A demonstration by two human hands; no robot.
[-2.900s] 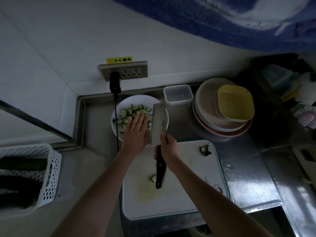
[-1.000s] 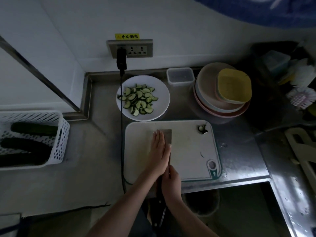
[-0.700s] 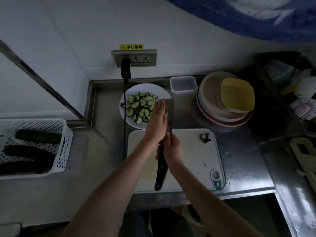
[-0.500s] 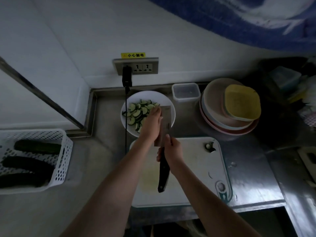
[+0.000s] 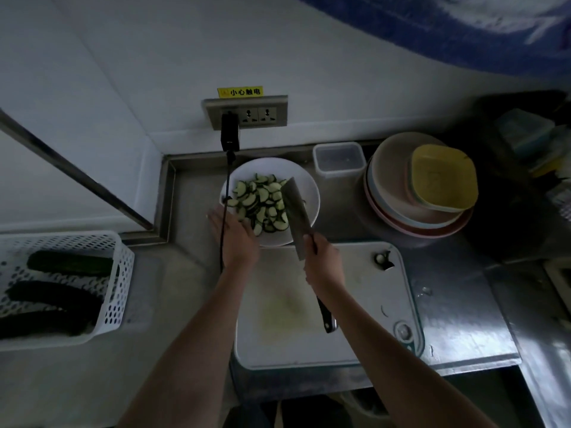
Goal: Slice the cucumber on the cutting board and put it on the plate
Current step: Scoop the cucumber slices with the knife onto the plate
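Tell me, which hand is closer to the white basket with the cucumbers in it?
Left. The left hand hovers open at the plate's near-left edge, on the white basket's side. The right hand grips the cleaver further right, over the cutting board.

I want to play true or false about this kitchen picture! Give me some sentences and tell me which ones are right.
1. The cucumber slices lie on the white plate. True.
2. The right hand holds a spoon. False: it grips a cleaver.
3. The white basket holds whole cucumbers. True.
4. The cutting board is piled with slices. False: only a small end piece sits near its far right corner.
5. The left hand is open. True.
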